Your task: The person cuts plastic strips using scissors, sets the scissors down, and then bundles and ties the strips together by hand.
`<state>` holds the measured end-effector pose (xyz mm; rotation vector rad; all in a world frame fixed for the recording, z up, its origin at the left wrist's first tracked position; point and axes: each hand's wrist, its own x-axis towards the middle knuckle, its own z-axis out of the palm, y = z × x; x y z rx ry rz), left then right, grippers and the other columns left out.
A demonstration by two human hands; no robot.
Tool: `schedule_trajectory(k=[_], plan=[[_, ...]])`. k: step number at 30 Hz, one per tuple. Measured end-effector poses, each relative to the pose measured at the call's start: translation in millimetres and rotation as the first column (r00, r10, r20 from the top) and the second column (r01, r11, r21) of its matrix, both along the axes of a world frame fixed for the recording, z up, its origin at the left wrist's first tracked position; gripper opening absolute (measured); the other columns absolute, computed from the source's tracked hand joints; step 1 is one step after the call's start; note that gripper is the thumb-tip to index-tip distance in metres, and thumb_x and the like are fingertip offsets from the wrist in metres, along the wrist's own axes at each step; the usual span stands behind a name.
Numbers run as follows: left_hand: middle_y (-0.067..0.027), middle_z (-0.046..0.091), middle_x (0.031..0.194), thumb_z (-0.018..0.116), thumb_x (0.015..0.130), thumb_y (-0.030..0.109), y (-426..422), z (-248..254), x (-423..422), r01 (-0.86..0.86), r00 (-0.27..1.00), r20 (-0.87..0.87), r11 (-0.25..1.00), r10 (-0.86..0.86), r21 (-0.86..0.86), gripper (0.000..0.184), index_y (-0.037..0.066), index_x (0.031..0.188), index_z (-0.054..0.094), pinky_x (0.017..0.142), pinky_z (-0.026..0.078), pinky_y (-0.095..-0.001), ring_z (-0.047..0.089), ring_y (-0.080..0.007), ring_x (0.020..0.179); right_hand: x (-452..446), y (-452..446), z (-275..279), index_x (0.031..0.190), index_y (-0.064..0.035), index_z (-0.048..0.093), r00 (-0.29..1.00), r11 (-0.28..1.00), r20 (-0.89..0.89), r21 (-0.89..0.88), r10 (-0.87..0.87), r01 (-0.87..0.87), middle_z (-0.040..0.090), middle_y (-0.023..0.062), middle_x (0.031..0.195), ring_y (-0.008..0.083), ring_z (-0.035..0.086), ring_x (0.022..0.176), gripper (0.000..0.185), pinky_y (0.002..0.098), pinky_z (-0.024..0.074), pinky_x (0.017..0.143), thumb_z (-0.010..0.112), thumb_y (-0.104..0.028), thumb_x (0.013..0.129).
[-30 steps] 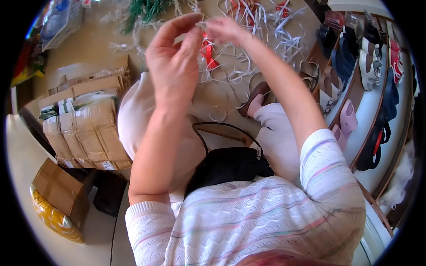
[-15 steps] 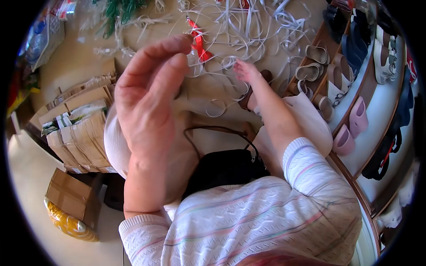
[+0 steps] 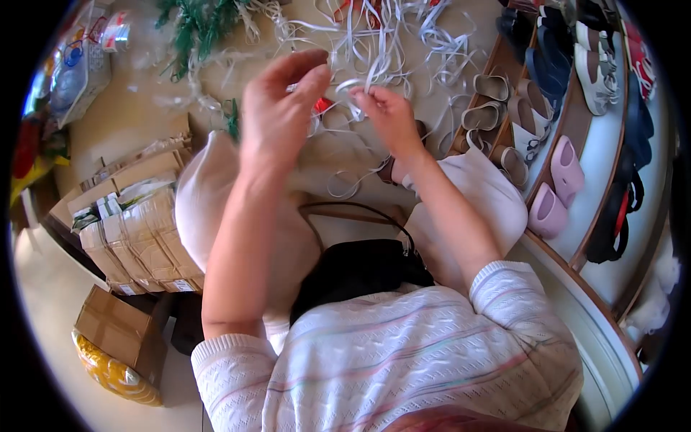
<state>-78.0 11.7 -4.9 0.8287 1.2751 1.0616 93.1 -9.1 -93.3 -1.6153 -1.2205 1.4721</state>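
My left hand (image 3: 282, 111) is raised at the middle, its fingers bent toward the thumb. A small white bit shows between them, but I cannot make out what they hold. Just to the right, my right hand (image 3: 392, 119) pinches a white ribbon (image 3: 368, 78) between thumb and fingers. Next to my left thumb, part of a red ribbon (image 3: 322, 106) shows, lower than the hands. Many loose white ribbons (image 3: 439, 43) lie tangled on the floor beyond. A loop of white ribbon (image 3: 344, 185) lies below the hands, between my knees.
A shoe rack (image 3: 520, 93) with several pairs, among them pink slippers (image 3: 549, 214), runs along the right. At left stand cardboard boxes (image 3: 140, 237) and a box by a yellow wrapped bundle (image 3: 119, 371). Green strands (image 3: 205, 36) lie at the top. A black bag (image 3: 360, 273) rests on my lap.
My left hand has moved right and farther from the camera. My right hand has come left and up, now pinching white ribbon, so the hands are closer together. The view has shifted slightly.
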Motion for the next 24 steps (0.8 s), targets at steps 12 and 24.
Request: schedule_trajectory(k=[12,24], plan=[[-0.0010,0.057,0.068,0.052,0.088,0.025,-6.8,6.1,18.7,0.352,0.838,0.412,0.931,-0.358,0.095,0.025,0.003,0.095,0.061,0.053,0.041,-0.0204,0.052,-0.0074,0.058,15.5,-57.9,94.4,0.091,-0.0040,0.062,0.918,0.873,0.304,0.335,0.256,-0.355,0.063,0.0094,0.087,0.0243,0.060,0.081,0.016,0.0304,0.0474,0.070,0.062,-0.010,0.076],[-0.0020,0.055,0.057,0.064,0.076,0.020,-13.8,24.4,-1.8,0.579,0.815,-0.051,0.807,-0.577,0.115,0.021,-0.001,0.080,0.066,0.049,0.039,-0.0244,0.048,-0.0079,0.052,55.6,2.9,196.8,0.091,-0.0059,0.062,0.228,0.493,0.898,0.014,0.377,-0.870,0.062,0.0058,0.082,0.0207,0.057,0.077,0.018,0.0297,0.0433,0.066,0.059,-0.020,0.079]])
